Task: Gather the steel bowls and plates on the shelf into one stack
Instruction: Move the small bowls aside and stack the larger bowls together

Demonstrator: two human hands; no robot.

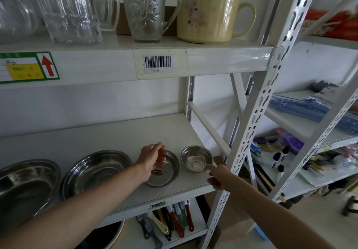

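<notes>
Several steel dishes lie in a row on the white shelf. From the left: a big steel basin, a wide steel bowl, a small steel plate and a small steel bowl. My left hand hovers over the far rim of the small plate, fingers curled down and slightly apart, nothing lifted. My right hand reaches in from the right; its forefinger touches the near rim of the small bowl, the other fingers curled under.
A white slotted upright stands just right of the small bowl, with a diagonal brace behind it. Glass jugs and a yellow lidded mug fill the shelf above. Brushes lie on the shelf below.
</notes>
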